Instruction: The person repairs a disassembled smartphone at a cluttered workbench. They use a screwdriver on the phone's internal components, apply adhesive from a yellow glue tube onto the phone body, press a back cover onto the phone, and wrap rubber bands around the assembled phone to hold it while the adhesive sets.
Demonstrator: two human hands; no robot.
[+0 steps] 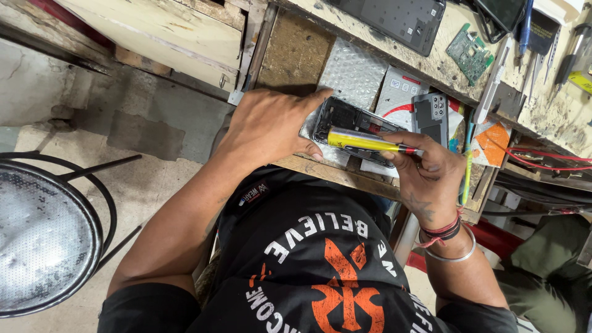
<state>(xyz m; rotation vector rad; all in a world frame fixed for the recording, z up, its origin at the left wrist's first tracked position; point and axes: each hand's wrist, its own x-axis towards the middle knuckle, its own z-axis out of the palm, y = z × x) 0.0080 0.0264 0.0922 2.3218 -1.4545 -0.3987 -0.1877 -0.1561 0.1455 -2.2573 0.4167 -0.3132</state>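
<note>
Head view looks down on a worn wooden workbench [296,52]. Near the middle of the frame, the left hand [268,126] lies palm down with its fingers curled over the end of an opened phone [351,123], pressing it onto a sheet of bubble wrap [351,71]. Just right of centre, the right hand [431,176] grips a yellow screwdriver [364,142] laid across the phone's exposed insides. A grey phone back cover [430,114] sits just beside it. In the upper right lie a green circuit board [470,52] and another dark phone [401,21]. At lower left stands a round metal stool [43,240].
</note>
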